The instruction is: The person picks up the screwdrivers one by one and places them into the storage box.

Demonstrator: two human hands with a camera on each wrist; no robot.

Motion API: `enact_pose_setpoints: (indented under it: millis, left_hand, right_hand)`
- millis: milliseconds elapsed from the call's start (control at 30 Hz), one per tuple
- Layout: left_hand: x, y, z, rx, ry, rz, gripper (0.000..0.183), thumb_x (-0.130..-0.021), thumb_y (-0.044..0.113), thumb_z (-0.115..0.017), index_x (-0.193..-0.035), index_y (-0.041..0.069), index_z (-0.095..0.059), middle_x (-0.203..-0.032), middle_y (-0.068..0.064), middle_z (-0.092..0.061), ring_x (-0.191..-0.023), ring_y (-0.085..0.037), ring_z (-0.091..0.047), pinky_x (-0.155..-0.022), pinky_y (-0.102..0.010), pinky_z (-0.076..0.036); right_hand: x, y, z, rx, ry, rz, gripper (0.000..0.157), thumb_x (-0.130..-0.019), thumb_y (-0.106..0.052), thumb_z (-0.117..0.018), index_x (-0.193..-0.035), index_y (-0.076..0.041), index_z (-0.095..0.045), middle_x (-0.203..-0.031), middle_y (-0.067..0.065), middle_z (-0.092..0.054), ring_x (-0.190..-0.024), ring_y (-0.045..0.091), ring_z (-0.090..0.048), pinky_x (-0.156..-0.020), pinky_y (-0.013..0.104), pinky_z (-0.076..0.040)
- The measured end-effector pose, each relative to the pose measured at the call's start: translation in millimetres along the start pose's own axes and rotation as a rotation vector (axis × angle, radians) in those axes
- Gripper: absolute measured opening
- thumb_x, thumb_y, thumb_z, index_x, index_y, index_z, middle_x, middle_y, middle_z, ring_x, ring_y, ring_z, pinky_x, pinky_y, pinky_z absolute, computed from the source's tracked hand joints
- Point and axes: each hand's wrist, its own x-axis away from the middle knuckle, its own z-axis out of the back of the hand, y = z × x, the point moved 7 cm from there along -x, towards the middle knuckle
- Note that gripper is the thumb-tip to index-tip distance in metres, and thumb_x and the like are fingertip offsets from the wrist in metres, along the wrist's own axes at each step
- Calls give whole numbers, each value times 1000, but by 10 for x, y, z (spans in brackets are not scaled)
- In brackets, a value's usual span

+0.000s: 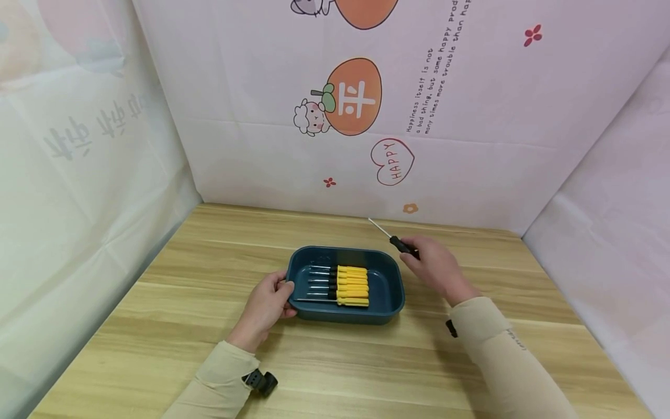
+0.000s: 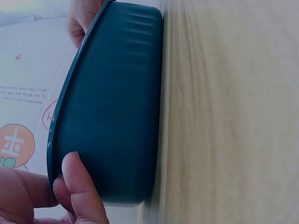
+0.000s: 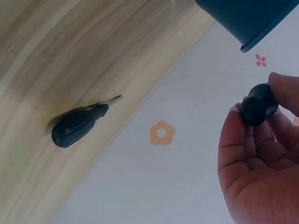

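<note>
A dark teal tray (image 1: 387, 291) stands on the wooden table. My left hand (image 1: 268, 302) grips its left end, thumb over the rim, and in the left wrist view the fingers press the tray's outer wall (image 2: 107, 102). Inside lie several screwdrivers (image 1: 353, 286) with yellow handles, side by side, shafts pointing left. My right hand (image 1: 437, 265) is beyond the tray's right end, pinching a black-handled screwdriver (image 1: 401, 244) by its handle, with the shaft pointing up and left. The right wrist view shows that handle's butt end (image 3: 258, 105) between thumb and fingers.
Another black-handled screwdriver (image 3: 77, 127) lies on the table in the right wrist view; my right hand or arm seems to hide it from the head view. A printed white cloth (image 1: 272, 163) stands behind the table, with more cloth at both sides.
</note>
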Motion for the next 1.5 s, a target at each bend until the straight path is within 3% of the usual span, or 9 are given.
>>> enact_pose_setpoints:
  millis: [467,733,1000,1500]
  left_hand:
    - [-6,-18,6,-6,4,-1,40,-109,17,-53,-143,-3,-53,-105,-16,-59,-67,-16,-61,-62,-28,-60]
    - [5,-8,4,-9,4,6,41,-109,17,-53,-145,-2,-53,-106,-16,-59,-68,-17,-61,-62,-28,-60]
    - [11,-7,3,-14,6,8,41,-108,17,-53,-145,-2,-53,-106,-16,-59,-68,-17,-61,-62,-28,-60]
    - [-9,-25,6,-5,9,15,41,-109,15,-52,-146,-1,-52,-108,-19,-59,-68,-17,-62,-62,-27,-61]
  right_hand:
    - [12,-266,-49,-12,-8,28,30,-101,-24,-69,-129,-10,-70,-113,9,-72,-90,24,-63,-84,46,-57]
    - [8,-383,-102,-40,-22,43,35,-101,-21,-69,-133,-7,-69,-123,13,-72,-103,27,-68,-94,53,-58]
    - [18,-515,-152,-47,-37,71,31,-100,-19,-70,-130,-8,-70,-121,11,-73,-102,25,-69,-93,51,-59]
    - [68,-657,-246,-39,-78,102,37,-102,-24,-69,-136,-9,-68,-126,9,-72,-109,24,-69,-95,49,-59]
